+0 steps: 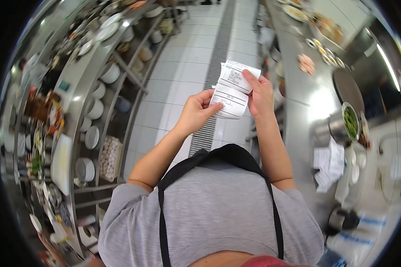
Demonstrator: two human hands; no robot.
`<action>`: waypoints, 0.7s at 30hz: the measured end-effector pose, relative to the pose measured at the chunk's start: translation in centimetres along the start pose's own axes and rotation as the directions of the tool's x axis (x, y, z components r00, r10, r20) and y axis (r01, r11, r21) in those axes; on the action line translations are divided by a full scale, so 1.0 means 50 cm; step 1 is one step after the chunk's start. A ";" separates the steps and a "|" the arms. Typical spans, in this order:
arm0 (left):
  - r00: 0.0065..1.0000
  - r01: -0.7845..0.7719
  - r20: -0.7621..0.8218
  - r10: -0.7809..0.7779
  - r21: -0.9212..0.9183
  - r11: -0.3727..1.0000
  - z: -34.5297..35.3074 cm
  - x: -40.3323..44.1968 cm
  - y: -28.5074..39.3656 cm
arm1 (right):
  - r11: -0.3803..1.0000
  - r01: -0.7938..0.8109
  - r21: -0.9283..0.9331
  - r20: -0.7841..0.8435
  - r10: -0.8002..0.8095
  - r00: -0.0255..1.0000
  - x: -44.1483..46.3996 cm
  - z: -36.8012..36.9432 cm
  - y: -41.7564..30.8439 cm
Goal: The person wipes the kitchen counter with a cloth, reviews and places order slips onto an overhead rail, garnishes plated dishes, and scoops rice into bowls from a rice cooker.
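Two printed paper receipts are held up in front of me, over the tiled aisle. My left hand (198, 112) pinches the lower receipt (231, 103) at its left edge, thumb on the printed side. The upper receipt (233, 76) is gripped by my right hand (259, 94), with the thumb pressed on its face and the fingers behind. The receipts overlap, and I cannot tell whether they are joined. Their print is too small to read.
On the left, a steel counter (82, 89) carries plates and a white cutting board (61, 164); bowls and an egg tray (110, 158) sit on shelves below. The right steel counter (296, 115) holds a pot of green vegetables (350, 122) and crumpled papers (329, 163). A floor drain (216, 58) runs between.
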State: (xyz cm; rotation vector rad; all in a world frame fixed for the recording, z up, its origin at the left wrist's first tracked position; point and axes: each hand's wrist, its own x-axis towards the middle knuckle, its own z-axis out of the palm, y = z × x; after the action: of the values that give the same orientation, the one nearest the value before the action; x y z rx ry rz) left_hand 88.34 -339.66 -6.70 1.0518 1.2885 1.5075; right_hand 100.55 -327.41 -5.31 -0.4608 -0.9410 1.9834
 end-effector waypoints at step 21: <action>0.089 0.045 -0.823 0.561 0.566 0.823 -0.919 -0.171 0.102 | 0.870 -0.430 -0.242 0.276 0.487 0.829 0.585 0.391 0.639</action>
State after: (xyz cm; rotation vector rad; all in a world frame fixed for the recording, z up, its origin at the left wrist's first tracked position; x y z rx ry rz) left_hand 46.06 -360.29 -7.15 0.3718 2.6468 2.4580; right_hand 54.55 -322.49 -16.07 -0.4942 -1.3126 2.4853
